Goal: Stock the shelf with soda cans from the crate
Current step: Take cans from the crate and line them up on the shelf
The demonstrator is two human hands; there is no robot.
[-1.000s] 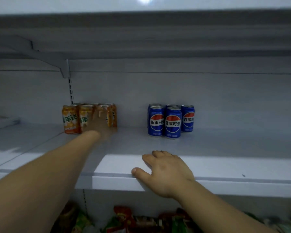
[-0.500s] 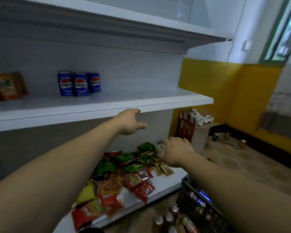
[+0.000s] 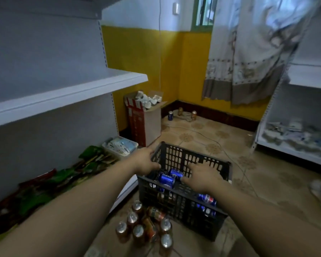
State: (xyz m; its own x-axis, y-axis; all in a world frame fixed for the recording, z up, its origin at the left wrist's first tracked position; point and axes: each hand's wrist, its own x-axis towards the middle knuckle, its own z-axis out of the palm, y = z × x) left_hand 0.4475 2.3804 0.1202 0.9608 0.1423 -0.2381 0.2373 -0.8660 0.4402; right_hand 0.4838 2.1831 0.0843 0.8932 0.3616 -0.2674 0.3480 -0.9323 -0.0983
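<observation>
A black slatted crate [image 3: 191,203] stands on the tiled floor with several blue soda cans [image 3: 166,179] lying inside it. My left hand [image 3: 144,160] hovers over the crate's left rim, fingers relaxed and holding nothing. My right hand [image 3: 202,175] reaches down into the crate with spread fingers just right of the blue cans; I see no grip on any can. Several orange cans [image 3: 138,230] stand on the floor in front of the crate. The white shelf [image 3: 67,91] is at upper left, and this part of it carries no cans.
Snack packets [image 3: 50,180] lie on the bottom shelf at left, beside a white tray [image 3: 120,145]. A cardboard box [image 3: 146,115] stands in the corner, three cans [image 3: 182,113] and a cable behind it. Another white shelf unit [image 3: 295,141] stands at right.
The view swung from the stocked shelf down and right to the crate. Both hands left the shelf edge and dropped to the crate, the right one going inside.
</observation>
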